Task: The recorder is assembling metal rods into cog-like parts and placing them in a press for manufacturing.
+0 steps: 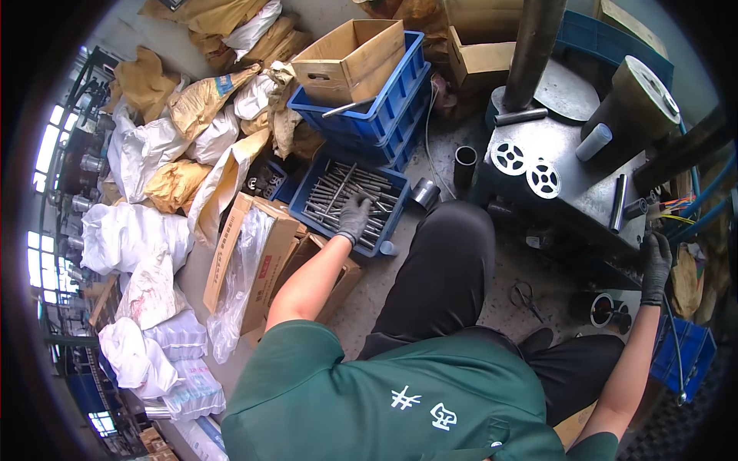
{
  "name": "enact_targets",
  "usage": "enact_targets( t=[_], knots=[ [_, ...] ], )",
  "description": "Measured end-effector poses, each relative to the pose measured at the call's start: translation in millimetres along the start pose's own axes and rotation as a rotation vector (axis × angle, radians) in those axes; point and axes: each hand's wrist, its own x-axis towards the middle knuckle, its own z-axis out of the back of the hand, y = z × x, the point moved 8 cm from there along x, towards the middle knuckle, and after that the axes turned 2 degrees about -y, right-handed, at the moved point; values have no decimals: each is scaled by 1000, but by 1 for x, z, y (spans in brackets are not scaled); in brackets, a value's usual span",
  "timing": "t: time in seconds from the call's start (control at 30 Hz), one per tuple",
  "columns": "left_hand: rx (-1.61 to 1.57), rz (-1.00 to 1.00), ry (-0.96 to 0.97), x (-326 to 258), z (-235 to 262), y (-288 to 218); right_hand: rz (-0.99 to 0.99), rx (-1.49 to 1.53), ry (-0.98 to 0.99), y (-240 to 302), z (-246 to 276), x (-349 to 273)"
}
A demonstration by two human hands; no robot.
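Note:
My left hand (pixel 354 218), in a dark grey glove, reaches into a blue plastic crate (pixel 397 217) of metal rods (pixel 326 187). Its fingers lie over the rods, slightly apart, with no rod plainly gripped. One rod lies slantwise across the others beside it. On the far right, my gloved right hand (pixel 656 265) is at the edge of a metal machine table (pixel 563 146), close to some cables. Its fingers are curled together, and what they hold is hidden. Two spoked metal discs (pixel 544 178) and a short dark tube (pixel 619 203) lie on the table.
Stacked blue crates (pixel 369 123) with a wooden box (pixel 350 65) stand beyond the rods. Cardboard boxes (pixel 257 269) and piled sacks (pixel 138 238) fill the left. Upright steel columns (pixel 536 54) rise from the machine. Scissors (pixel 526 300) and a metal ring (pixel 603 309) sit low near my legs.

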Motion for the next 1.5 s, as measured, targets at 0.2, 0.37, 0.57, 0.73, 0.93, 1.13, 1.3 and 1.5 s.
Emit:
enact_targets(
  t=[0.2, 0.37, 0.57, 0.73, 0.93, 1.13, 1.3, 1.5],
  knots=[
    [48, 267, -229, 4, -8, 124, -62, -99, 20, 3, 6, -5],
    [-161, 425, -351, 82, 36, 219, -87, -9, 2, -31, -9, 6],
    [-692, 755, -139, 102, -25, 215, -88, -64, -16, -22, 13, -4],
    [-696, 990, -104, 88, -14, 222, 17, -126, 51, 2, -13, -16],
    [-798, 1016, -148, 77, -97, 229, 203, -426, -20, 39, 19, -19],
    [-1092, 849, -363, 72, -46, 253, 184, 98, 29, 58, -42, -32],
    [-920, 748, -339, 4, -64, 155, 307, -313, -106, 62, -39, -41],
    [-1190, 570, -505, -12, 18, 131, 305, -591, -199, 85, -94, -37]
  ],
)
